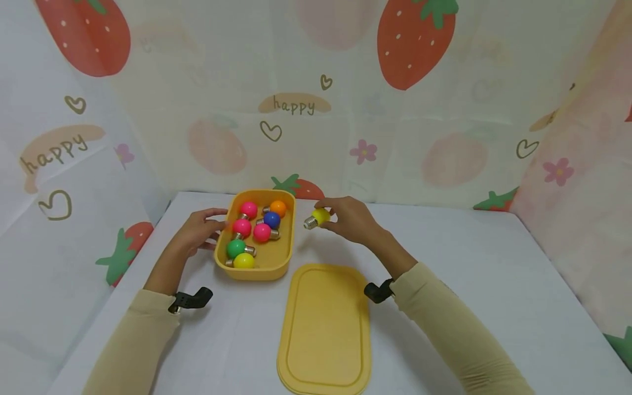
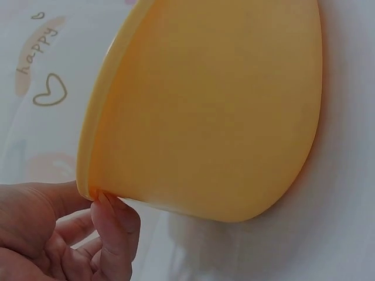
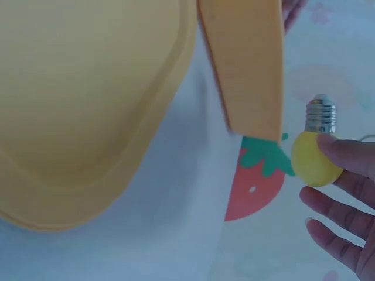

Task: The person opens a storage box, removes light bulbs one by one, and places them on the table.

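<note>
So the right hand (image 1: pixel 349 216) is pinching a yellow bulb (image 3: pixel 313 161) by its round part, metal end pointing over toward the box, and the bulb is hanging in the air just to the right of that orange-yellow box (image 1: pixel 259 274). My read is that this is the middle of a transfer. I'm not seeing any other loose bulb out on the table, so it's either the last one going in or the first one coming out, and I honestly can't tell which. If it's going in, the next move is calling for a short shift left over the rim, then lowering it onto the bare floor along the box's right side. If it's coming out, it's calling for a spot on the table instead.

The left hand (image 1: pixel 196 230) is gripping the box's left rim, seemingly to steady it.

Headcount: seven bulbs are lying in the box, namely three pink (image 1: pixel 249 209), one orange (image 1: pixel 278 208), one blue (image 1: pixel 271 220), one green (image 1: pixel 236 249) and a second yellow one (image 1: pixel 244 261). With the held one I'm counting eight, two of them yellow.

Further out, one flat yellow lid (image 1: pixel 326 329) is lying on the white table (image 1: pixel 469 263), off the box and nearer the person. One strawberry-print backdrop (image 1: pixel 237 60) is hanging behind everything.
</note>
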Motion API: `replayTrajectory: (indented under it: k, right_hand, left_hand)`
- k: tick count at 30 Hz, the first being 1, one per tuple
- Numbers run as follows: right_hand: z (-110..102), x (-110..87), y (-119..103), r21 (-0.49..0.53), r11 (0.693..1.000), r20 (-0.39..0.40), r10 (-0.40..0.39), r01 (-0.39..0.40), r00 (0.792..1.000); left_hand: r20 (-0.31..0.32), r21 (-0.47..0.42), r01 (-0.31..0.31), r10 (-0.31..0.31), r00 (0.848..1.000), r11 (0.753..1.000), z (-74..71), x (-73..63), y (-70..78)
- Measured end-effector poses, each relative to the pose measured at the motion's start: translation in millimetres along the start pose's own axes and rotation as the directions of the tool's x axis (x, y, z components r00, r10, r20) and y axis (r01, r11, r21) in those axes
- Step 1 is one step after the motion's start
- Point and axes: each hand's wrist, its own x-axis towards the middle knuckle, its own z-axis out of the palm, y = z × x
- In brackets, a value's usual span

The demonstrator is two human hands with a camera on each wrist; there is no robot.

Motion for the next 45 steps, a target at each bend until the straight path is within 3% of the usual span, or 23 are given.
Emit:
replayTrajectory:
  k: [10, 21, 45]
  right_hand:
    - [10, 3.6, 26, 0.036, 0.998, -0.007, 0.044, -0.044, 0.999]
    - [18, 16.7, 41, 0.0, 0.996, 0.008, 0.088, -0.088, 0.996]
    - [35, 28.8, 51, -0.05, 0.991, 0.091, 0.125, -0.121, 0.988]
  left_hand:
    - [0.003, -0.018, 0.013, -0.013, 1.0, 1.0, 1.7, -2.4, -4.4]
    - [-0.003, -0.02, 0.012, -0.012, 1.0, 1.0, 1.8, -6.0, -3.8]
    - [0.001, -0.03, 0.012, -0.012, 1.0, 0.999, -1.8, -6.5, -0.3]
